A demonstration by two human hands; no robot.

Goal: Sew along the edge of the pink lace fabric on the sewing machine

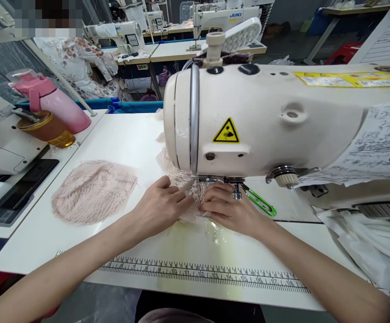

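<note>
A pale pink lace piece [178, 176] lies under the head of the sewing machine [262, 121], partly hidden by it. My left hand [164, 204] grips the lace's near left side, fingers curled and pressed together. From the right, my right hand [230, 208] has its fingers bent over the same lace, close to the presser foot area. The needle and the fingertips are largely hidden by the machine. Green thread snips [260, 202] lie just beyond my right hand. Left of my left hand, another pink lace piece [94, 192] rests flat on the white table [137, 273].
A ruler strip [201, 272] runs along the table's front edge. At the left are a pink bottle [54, 101], an amber cup [49, 128] and a dark phone [23, 188]. White material [366, 242] is bunched at the right. Another person [77, 65] sits beyond the table.
</note>
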